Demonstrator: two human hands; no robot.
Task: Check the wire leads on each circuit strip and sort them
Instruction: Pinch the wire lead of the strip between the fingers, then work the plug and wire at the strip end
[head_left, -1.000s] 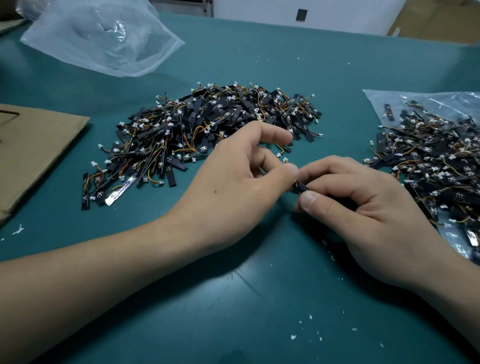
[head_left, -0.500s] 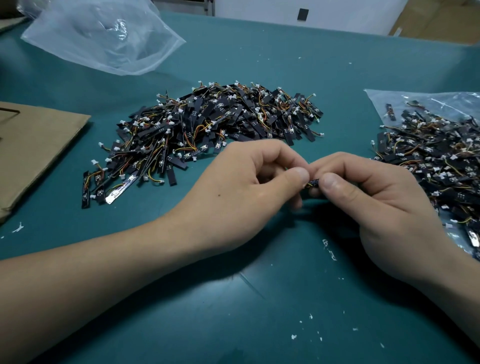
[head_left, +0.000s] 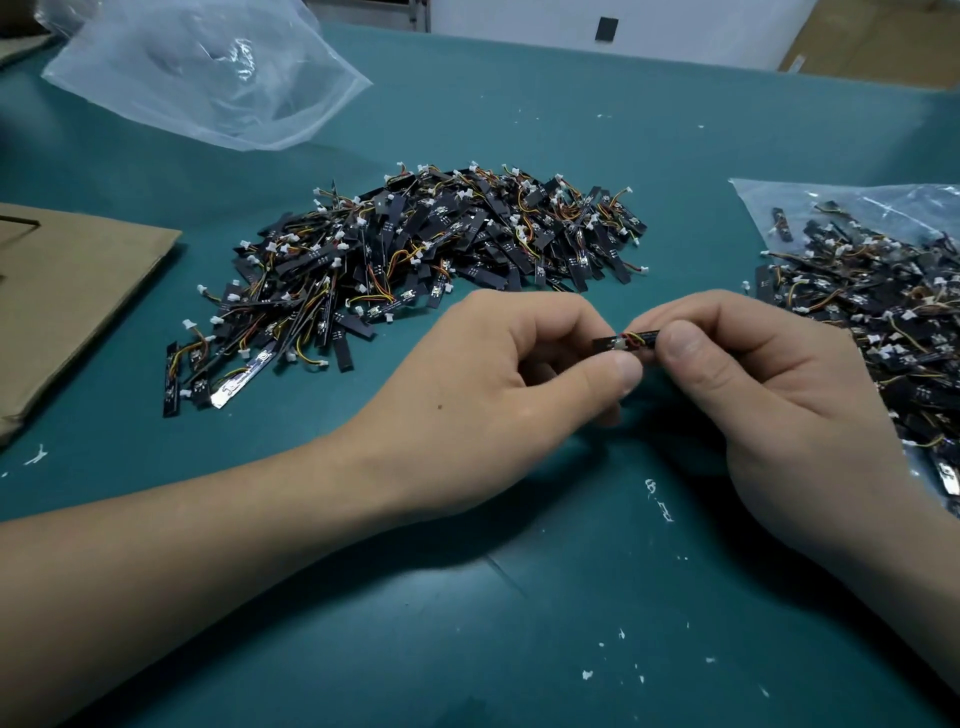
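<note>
A small black circuit strip (head_left: 626, 341) with red and yellow wire leads and a white connector is held just above the table's middle. My left hand (head_left: 498, 384) pinches its left end between thumb and curled fingers. My right hand (head_left: 753, 395) pinches its right end the same way. A large heap of black circuit strips (head_left: 415, 260) with coloured leads lies behind my left hand. A second heap of strips (head_left: 883, 322) rests on a clear plastic bag at the right.
The green table mat (head_left: 519, 623) carries small white specks near the front. A flat brown cardboard piece (head_left: 67, 291) lies at the left edge. A crumpled clear plastic bag (head_left: 208, 73) sits at the back left. A wall stands behind the table.
Both hands have lifted slightly and turned the strip, so its wires and white connector now show between the thumbs. My left fingers have curled in from a more extended pose.
</note>
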